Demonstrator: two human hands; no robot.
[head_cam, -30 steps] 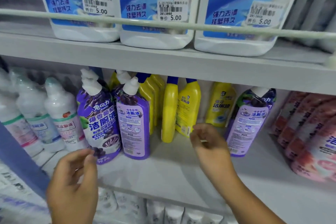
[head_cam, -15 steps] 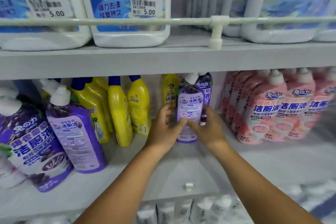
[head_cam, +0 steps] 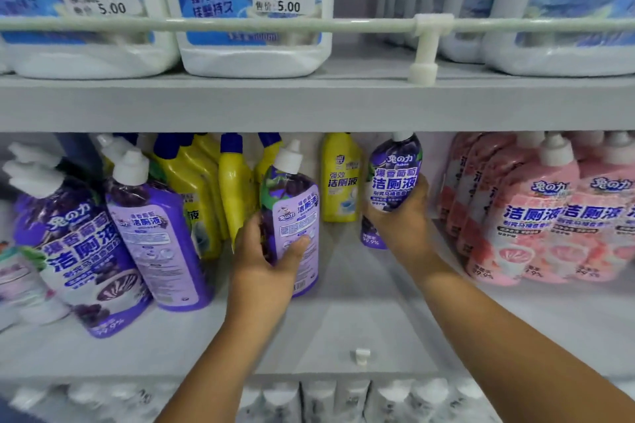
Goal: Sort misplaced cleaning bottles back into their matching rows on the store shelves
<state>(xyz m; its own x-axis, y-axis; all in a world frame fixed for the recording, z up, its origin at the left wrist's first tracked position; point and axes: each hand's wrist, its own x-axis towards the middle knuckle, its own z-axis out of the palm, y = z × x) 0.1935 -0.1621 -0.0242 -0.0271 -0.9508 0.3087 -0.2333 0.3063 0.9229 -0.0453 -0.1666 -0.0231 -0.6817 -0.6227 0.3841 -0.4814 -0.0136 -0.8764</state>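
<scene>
I am in the middle of pulling two stray purple bottles out from between the yellow and pink rows on the middle shelf point(head_cam: 343, 326). My left hand point(head_cam: 271, 268) is wrapping round the lower body of one purple bottle point(head_cam: 292, 213) — thumb across its front label, fingers curling behind — and it is tilting a little, its white cap leaning toward the yellow bottles point(head_cam: 237, 189) just behind it. My right hand point(head_cam: 400, 216) is gripping the second purple bottle point(head_cam: 395, 175) round its middle, with the base showing below my palm, near the back of the shelf and just beside the pink row point(head_cam: 536, 216). A lone yellow bottle point(head_cam: 340, 178) is standing between the two I am holding.

As I judge it, the next move is carrying both toward the left end of the shelf, where the matching purple row point(head_cam: 113, 233) is standing, and setting them down upright there without knocking the yellow ones over.

The bottles are looking glossy and slim-necked, with white caps and purple grape-printed wrap — slippery stuff, I would guess, so a firm hold low on the body is seeming wise.
</scene>
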